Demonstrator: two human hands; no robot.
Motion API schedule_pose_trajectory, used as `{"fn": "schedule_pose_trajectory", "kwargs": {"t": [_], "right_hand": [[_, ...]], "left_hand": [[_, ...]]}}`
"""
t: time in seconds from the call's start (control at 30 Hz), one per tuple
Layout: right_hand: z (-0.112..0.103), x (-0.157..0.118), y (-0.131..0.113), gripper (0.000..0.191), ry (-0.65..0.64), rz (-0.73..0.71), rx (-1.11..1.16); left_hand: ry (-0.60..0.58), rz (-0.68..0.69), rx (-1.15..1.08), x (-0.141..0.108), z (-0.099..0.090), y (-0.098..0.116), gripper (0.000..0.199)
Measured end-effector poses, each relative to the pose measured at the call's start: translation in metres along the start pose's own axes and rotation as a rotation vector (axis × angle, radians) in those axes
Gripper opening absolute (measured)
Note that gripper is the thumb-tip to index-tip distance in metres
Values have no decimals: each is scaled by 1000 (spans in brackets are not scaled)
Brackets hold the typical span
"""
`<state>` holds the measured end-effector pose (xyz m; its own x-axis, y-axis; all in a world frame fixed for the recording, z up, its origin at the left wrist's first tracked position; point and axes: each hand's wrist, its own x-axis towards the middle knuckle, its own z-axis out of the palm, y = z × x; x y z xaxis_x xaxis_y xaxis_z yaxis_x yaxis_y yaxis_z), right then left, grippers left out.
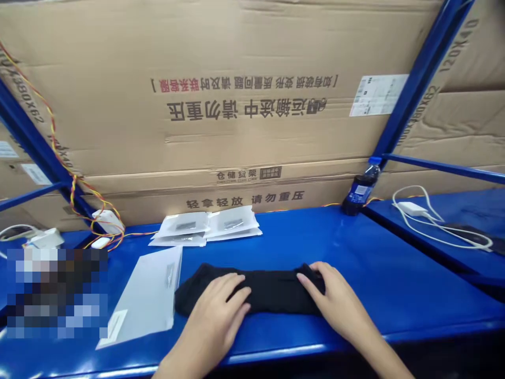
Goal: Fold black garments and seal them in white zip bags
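Observation:
A black cloth item (272,292), folded into a long flat strip, lies on the blue shelf near its front edge; what kind of garment or cloth it is cannot be told. My left hand (219,308) rests on the left part of it, fingers stretched and slightly apart on top. At the right end, my right hand (327,295) has hold of the cloth's edge, thumb on top and fingers at the far corner. Just left of the cloth lies a frosted plastic bag (144,295) with a white label at its near corner.
Several smaller frosted bags (231,223) lie at the back against the cardboard box (236,142). A dark drink bottle (359,192) stands at the back right. Yellow-red wires (98,202) and a white adapter (108,221) are at the left, a white cable (453,231) at the right.

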<state>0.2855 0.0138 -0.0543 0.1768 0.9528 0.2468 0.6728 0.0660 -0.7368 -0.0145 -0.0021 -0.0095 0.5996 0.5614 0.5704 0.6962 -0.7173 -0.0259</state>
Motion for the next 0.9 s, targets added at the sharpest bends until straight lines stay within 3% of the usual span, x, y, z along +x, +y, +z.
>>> {"fn": "schedule_pose_trajectory", "kwargs": {"t": [0.1,0.17,0.27,0.33,0.4,0.47,0.57,0.63,0.8,0.9], "right_hand": [[-12,13,6,41,-120,176,254],[-26,28,12,42,-166,204,286],[-49,49,13,38,-32,146,11],[-57,54,0,36,110,120,-222],[-50,45,-21,36,240,55,-374],[-29,26,-45,37,343,-112,-425],[11,-7,-66,43,264,-419,-415],[27,-21,-64,42,216,-482,-355],[20,-20,-17,54,388,-244,-408],[11,-13,3,55,210,-100,-417]], "left_hand": [[-45,37,35,-6,-2,8,34],[-47,50,48,-11,-5,8,35],[-13,73,36,-16,-9,8,34],[19,93,12,-17,-9,9,32],[41,86,-21,-15,-4,10,30],[62,59,-63,-14,2,11,28],[99,18,-114,-16,8,10,26],[127,-2,-124,-20,9,9,25],[159,-19,-136,-33,8,7,24],[164,-20,-144,-35,9,6,24]]}}
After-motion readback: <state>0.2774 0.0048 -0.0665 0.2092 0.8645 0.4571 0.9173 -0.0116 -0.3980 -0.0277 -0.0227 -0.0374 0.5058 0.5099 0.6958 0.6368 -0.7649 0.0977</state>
